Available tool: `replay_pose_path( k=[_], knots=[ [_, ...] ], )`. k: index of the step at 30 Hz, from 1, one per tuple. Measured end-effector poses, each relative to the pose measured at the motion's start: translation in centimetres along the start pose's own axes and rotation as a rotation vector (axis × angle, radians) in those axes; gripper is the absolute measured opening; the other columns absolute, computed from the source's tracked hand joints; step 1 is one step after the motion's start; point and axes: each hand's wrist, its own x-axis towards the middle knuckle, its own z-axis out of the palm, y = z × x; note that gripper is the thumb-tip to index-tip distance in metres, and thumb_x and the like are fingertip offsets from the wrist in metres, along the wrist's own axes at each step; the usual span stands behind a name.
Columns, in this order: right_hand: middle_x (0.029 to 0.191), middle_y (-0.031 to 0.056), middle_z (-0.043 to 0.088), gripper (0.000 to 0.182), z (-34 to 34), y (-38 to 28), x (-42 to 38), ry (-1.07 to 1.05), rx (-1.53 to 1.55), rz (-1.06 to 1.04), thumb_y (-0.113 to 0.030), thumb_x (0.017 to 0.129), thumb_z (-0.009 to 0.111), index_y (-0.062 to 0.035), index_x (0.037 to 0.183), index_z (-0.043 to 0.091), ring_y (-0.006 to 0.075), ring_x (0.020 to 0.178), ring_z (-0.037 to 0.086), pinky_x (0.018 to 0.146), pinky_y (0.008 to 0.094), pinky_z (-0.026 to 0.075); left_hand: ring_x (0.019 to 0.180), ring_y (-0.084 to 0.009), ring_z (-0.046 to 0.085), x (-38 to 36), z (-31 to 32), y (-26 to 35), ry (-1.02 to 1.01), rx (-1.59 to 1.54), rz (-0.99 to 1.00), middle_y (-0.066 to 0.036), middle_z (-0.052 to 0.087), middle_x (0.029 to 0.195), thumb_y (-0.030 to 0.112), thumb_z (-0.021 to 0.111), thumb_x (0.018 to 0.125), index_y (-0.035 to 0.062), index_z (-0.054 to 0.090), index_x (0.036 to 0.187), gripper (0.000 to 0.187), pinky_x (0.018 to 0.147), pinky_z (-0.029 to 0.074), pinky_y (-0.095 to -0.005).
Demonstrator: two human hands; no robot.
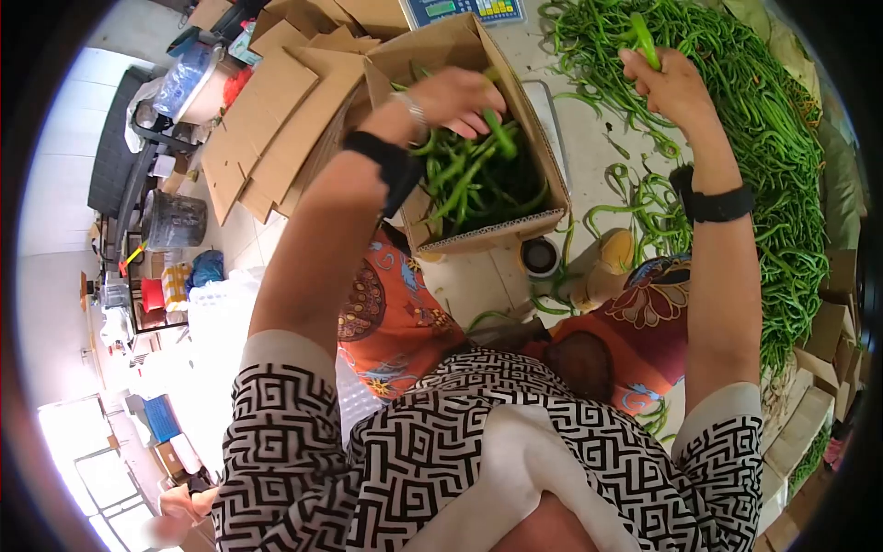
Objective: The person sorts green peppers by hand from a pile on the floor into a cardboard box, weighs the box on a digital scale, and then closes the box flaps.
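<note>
My left hand (pixel 458 103) is over an open cardboard box (pixel 492 235), its fingers curled and slightly blurred. A green chili pepper (pixel 501 136) sticks out below those fingers. Long green chili peppers (pixel 474 179) lie inside the box, many of them lengthwise. My right hand (pixel 671 85) is raised above a large heap of thin, curly green chili peppers (pixel 773 175) on the right. Its fingers are closed on a green chili pepper (pixel 647 46), which points up past the thumb.
A digital scale display (pixel 464 9) stands behind the box, and part of a pale platform (pixel 544 106) shows beside it. Flattened cardboard (pixel 267 120) leans at the left. Loose peppers (pixel 644 207) lie on the floor near my foot (pixel 602 267). A round, dark-centred object (pixel 540 257) sits by the box.
</note>
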Motion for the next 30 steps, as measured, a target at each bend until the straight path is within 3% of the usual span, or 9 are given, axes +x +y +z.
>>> replay_pose_path(
  k=[2,4,7,11,17,22,26,28,30],
  knots=[
    [0.062,0.0018,0.052,0.046,-0.2,0.2,0.0,-0.078,0.207,0.025,-0.047,0.085,0.058,-0.0024,0.079,0.06,0.0093,0.048,0.048,0.046,0.025,0.039,0.083,-0.0164,0.066,-3.6,-2.5,1.7,0.044,-0.294,0.164,-0.012,0.064,0.098,0.03,0.05,0.094,0.0019,0.056,0.108,0.032,0.069,0.055,-0.0232],
    [0.063,0.0011,0.053,0.043,-0.4,-0.1,-0.1,-0.096,0.228,0.006,-0.046,0.086,0.057,-0.0033,0.081,0.061,0.0083,0.048,0.048,0.045,0.024,0.037,0.085,-0.0155,0.066,-6.1,-3.9,2.9,0.055,-0.321,0.261,-0.015,0.064,0.102,0.029,0.049,0.094,0.0008,0.055,0.109,0.032,0.072,0.055,-0.0232],
    [0.067,0.0021,0.057,0.038,-0.2,-1.4,-0.9,-0.192,0.421,0.079,-0.042,0.085,0.059,-0.0042,0.084,0.062,0.0082,0.052,0.052,0.046,0.0226,0.038,0.085,-0.0165,0.066,-8.0,-3.6,3.9,0.087,-0.334,0.309,-0.017,0.064,0.101,0.026,0.048,0.095,-0.001,0.055,0.109,0.031,0.072,0.056,-0.0224],
    [0.07,0.0014,0.058,0.036,0.4,-2.8,-2.3,-0.321,0.497,-0.013,-0.041,0.086,0.058,-0.0049,0.089,0.062,0.0078,0.058,0.054,0.048,0.021,0.039,0.081,-0.0167,0.067,-8.3,-2.5,3.7,0.082,-0.499,0.362,-0.018,0.065,0.096,0.02,0.047,0.096,-0.0028,0.055,0.105,0.026,0.067,0.057,-0.0212],
    [0.069,-0.0008,0.056,0.033,-0.2,-1.9,-3.5,-0.35,0.472,-0.034,-0.038,0.091,0.053,-0.0061,0.089,0.062,0.0063,0.055,0.051,0.047,0.0205,0.038,0.069,-0.0137,0.066,-13.9,2.4,5.1,0.127,-0.482,0.356,-0.017,0.065,0.091,0.022,0.049,0.095,-0.0006,0.056,0.098,0.024,0.06,0.055,-0.0197],
    [0.069,0.0006,0.058,0.037,-0.7,-1.7,-4.5,-0.321,0.436,-0.029,-0.043,0.086,0.057,-0.0063,0.088,0.063,0.0079,0.059,0.054,0.049,0.0219,0.039,0.065,-0.0131,0.064,-16.6,8.2,3.9,0.108,-0.384,0.27,-0.014,0.065,0.087,0.022,0.049,0.095,0.0029,0.057,0.097,0.021,0.059,0.054,-0.0215],
    [0.073,0.0011,0.061,0.037,-0.6,-4.1,-6.6,-0.484,0.539,-0.169,-0.042,0.084,0.06,-0.0067,0.091,0.065,0.0079,0.065,0.056,0.055,0.0213,0.04,0.072,-0.0149,0.065,-15.3,8.6,4.2,0.311,-0.421,0.324,-0.016,0.065,0.094,0.021,0.048,0.095,0.0013,0.055,0.101,0.022,0.06,0.054,-0.0216],
    [0.075,0.001,0.062,0.036,0.2,-5.8,-7.8,-0.558,0.535,-0.235,-0.042,0.082,0.062,-0.0066,0.092,0.065,0.0085,0.068,0.056,0.058,0.0215,0.042,0.075,-0.0169,0.065,-14.0,8.6,6.2,0.486,-0.489,0.449,-0.016,0.065,0.096,0.022,0.049,0.095,0.0009,0.053,0.104,0.024,0.063,0.054,-0.0231],
    [0.077,0.0,0.063,0.036,1.3,-6.6,-8.8,-0.541,0.451,-0.488,-0.038,0.079,0.069,-0.0058,0.093,0.066,0.0104,0.072,0.056,0.067,0.0232,0.044,0.082,-0.0193,0.066,-12.6,8.3,7.0,0.485,-0.477,0.492,-0.016,0.064,0.098,0.025,0.049,0.095,0.0014,0.052,0.106,0.026,0.068,0.054,-0.0254]
  ],
)
